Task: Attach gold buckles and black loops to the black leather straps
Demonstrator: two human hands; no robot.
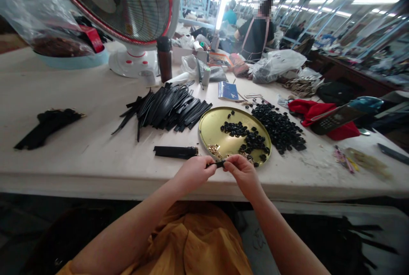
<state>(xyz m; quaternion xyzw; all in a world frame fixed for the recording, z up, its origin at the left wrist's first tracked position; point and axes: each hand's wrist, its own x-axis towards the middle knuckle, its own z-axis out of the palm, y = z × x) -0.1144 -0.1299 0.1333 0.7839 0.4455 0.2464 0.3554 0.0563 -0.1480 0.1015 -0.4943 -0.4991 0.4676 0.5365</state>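
Note:
My left hand (194, 172) and my right hand (242, 170) meet at the near edge of the table, both pinched on a short black strap (218, 164) held between them. Just beyond the hands lies a round gold tray (213, 128) with small black buckles (247, 136) and a few gold metal pieces (214, 150) in it. A small stack of black straps (175, 151) lies left of the tray. Farther back spreads a large pile of black straps (168, 108).
A heap of black buckles (281, 128) lies right of the tray, next to a red cloth (315, 111) with a calculator (335, 119). A fan (128, 6), a dark bottle (165, 58), plastic bags and a blue booklet (228, 91) stand behind. A person works at the far end.

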